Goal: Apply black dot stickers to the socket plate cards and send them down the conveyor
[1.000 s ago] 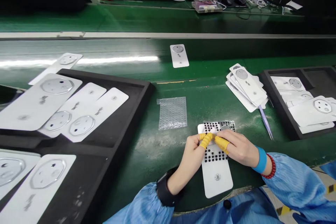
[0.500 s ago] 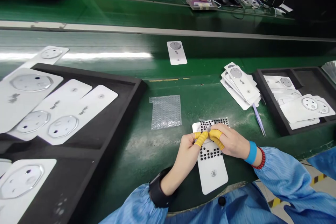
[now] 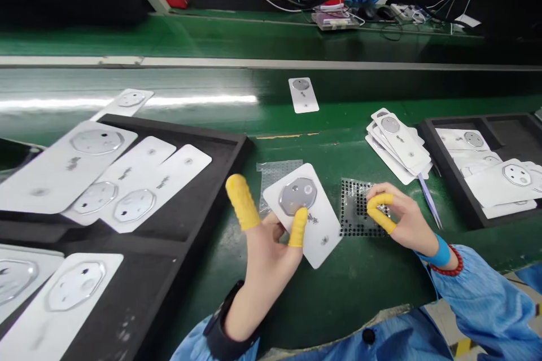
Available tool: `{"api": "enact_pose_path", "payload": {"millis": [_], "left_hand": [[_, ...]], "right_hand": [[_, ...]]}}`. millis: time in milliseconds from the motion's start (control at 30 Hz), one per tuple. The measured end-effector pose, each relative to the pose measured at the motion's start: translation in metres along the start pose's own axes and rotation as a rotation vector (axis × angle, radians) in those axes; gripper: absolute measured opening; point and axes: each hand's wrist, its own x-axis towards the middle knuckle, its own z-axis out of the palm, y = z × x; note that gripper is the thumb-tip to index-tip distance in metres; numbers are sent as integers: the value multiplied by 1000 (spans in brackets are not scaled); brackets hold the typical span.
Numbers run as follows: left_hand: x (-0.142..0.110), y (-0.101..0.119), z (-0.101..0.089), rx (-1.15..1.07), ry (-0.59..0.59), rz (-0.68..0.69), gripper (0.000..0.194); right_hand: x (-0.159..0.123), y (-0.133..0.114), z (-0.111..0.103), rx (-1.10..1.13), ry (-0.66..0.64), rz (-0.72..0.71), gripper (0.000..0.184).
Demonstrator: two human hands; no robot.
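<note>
My left hand point(image 3: 266, 237), with yellow finger cots, holds a white card-shaped plate point(image 3: 307, 211) lifted above the green bench; its silver disc faces up and my thumb presses just below the disc. My index finger sticks up free. My right hand point(image 3: 400, 217), also in yellow cots, rests on a clear sheet of small black dots point(image 3: 355, 211) lying flat on the bench, thumb and forefinger pinched at its right edge.
A bubble-wrap piece point(image 3: 275, 172) lies behind the lifted plate. Black trays with white plates stand at left point(image 3: 212, 180) and right point(image 3: 440, 152). A fanned stack of plates point(image 3: 398, 144) and a single plate point(image 3: 303, 95) lie beyond. Another person works at the far bench.
My left hand has lifted the white plate off the bench and turned it disc side up. The dot sheet now lies alone under my right hand.
</note>
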Motion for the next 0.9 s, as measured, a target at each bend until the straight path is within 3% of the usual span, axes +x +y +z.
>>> {"api": "enact_pose_path", "payload": {"millis": [100, 200, 267, 367, 467, 600, 700, 767, 900], "left_hand": [[-16, 0, 8, 41, -47, 38, 43], [-30, -6, 15, 21, -65, 67, 69], [-37, -9, 16, -12, -110, 73, 80], [-41, -8, 17, -25, -167, 81, 79], [-40, -4, 18, -5, -167, 129, 73], [-36, 1, 18, 77, -157, 320, 60], [-35, 4, 17, 151, -158, 398, 51], [-35, 6, 17, 181, -150, 442, 55], [-36, 7, 18, 164, -198, 464, 78]], "right_hand": [[5, -28, 11, 131, 158, -10, 8], [10, -48, 31, 187, 209, -45, 8], [12, -53, 41, 183, 243, -62, 12], [12, -53, 45, 186, 259, -77, 17], [11, -51, 43, 190, 233, -72, 16], [8, -47, 43, 176, 222, -21, 8], [9, -44, 42, 279, 229, 48, 23], [10, -44, 40, 415, 140, 118, 36], [12, -48, 35, 589, -56, 243, 44]]}}
